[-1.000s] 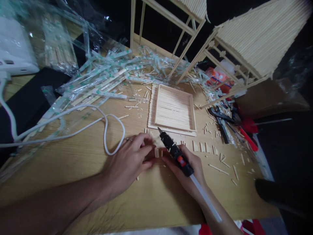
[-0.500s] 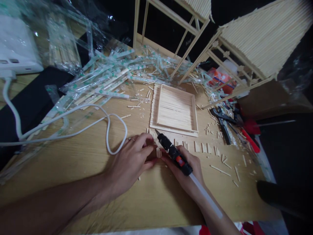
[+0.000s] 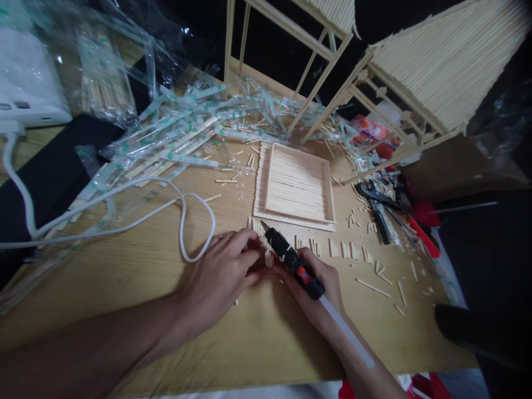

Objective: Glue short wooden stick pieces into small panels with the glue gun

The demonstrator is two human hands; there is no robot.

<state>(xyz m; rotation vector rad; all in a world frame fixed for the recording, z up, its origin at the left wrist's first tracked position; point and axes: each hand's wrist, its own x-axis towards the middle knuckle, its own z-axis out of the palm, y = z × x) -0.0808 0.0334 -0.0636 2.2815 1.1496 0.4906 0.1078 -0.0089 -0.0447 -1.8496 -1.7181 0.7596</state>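
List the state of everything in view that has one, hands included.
glue gun: held, glue stick protruding from its rear; heat can't be told
small stick group: sticks side by side
left hand: fingers curled at the small stick group, grip unclear
right hand: holding the glue gun
rimmed stick panel: lying flat
white cable: plugged in at one end, loosely looped
plastic wrappers: crumpled, heaped

This seems to be a place for craft work, because short cut sticks (image 3: 333, 248) lie on a wooden worktop (image 3: 249, 349), a black glue gun (image 3: 286, 252) is above it, pliers (image 3: 376, 193) lie at the right, and a roofed stick model (image 3: 449, 72) stands behind; whether it is a home or a workshop, I cannot tell
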